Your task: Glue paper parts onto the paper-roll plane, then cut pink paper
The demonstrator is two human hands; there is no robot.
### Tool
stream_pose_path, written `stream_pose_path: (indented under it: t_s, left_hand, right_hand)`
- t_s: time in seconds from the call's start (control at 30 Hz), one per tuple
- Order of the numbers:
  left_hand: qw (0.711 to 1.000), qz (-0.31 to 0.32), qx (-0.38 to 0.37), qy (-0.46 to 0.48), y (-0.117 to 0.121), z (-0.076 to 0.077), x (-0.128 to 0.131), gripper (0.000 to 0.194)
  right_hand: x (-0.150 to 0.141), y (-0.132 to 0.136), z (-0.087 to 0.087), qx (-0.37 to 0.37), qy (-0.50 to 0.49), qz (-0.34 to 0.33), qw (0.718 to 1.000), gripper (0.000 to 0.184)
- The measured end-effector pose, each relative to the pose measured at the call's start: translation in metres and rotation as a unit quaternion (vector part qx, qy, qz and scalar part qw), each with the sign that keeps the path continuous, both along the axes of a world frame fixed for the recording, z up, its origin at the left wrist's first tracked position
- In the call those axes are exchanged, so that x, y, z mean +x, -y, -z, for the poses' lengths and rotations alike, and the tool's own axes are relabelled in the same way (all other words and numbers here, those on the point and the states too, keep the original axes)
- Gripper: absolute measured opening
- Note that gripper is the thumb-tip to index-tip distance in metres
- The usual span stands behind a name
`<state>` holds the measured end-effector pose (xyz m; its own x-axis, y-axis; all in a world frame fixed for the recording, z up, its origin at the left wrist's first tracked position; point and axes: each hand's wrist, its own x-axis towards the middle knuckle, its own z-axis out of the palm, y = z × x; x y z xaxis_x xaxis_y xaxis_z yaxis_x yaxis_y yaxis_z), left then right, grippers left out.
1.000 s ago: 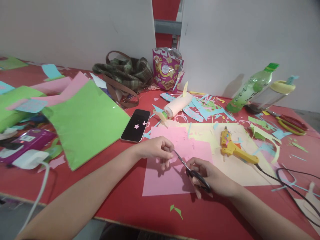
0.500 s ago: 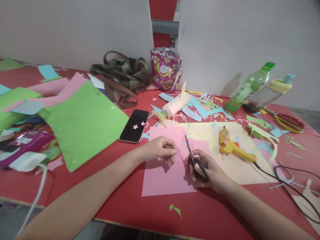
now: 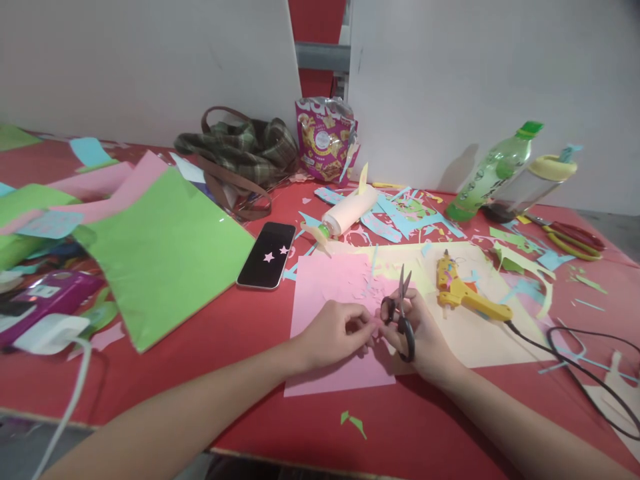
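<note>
Scissors (image 3: 401, 305) are pointing away (blades parted), the right hand (image 3: 427, 343) curling round them, the left hand (image 3: 333, 337) pinching a scrap (image 3: 377, 324) over pink paper (image 3: 314, 293).

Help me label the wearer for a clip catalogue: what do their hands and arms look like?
The left hand and right hand are ungloved. No sleeve, watch or bracelet shows on the left forearm or right forearm. Nail or ring details are too blurred to tell.
</note>
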<state>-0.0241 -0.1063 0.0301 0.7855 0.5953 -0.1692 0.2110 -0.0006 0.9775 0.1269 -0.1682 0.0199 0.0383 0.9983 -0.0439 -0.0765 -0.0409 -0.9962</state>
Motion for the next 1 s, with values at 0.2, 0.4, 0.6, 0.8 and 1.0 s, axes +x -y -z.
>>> stream_pose_path:
  t_s: [0.2, 0.4, 0.6, 0.8, 1.0]
  left_hand:
    - [0.981, 0.018, 0.19, -0.033, 0.0013, 0.0023, 0.0004, 0.026]
    - [0.976, 0.03, 0.213, -0.04, 0.0016, 0.0042, 0.0014, 0.03]
    - [0.968, 0.025, 0.244, -0.045, 0.0012, 0.0044, 0.0011, 0.028]
    - [0.949, 0.094, 0.297, -0.035, -0.0034, 0.0051, -0.0015, 0.028]
    - [0.954, 0.111, 0.277, -0.035, -0.0073, 0.0034, -0.0042, 0.026]
  right_hand:
    - [0.0001, -0.0011, 0.0004, 0.016, -0.02, -0.001, 1.0, 0.03]
    - [-0.0013, 0.0001, 0.0017, 0.023, -0.027, 0.003, 0.999, 0.033]
    - [0.0005, -0.0002, 0.004, 0.023, 0.018, 0.007, 1.0, 0.029]
    - [0.0023, 0.0006, 0.0059, 0.019, 0.005, -0.039, 0.999, 0.03]
    - [0.0031, 0.0033, 0.0017, 0.003, 0.005, -0.079, 0.997, 0.028]
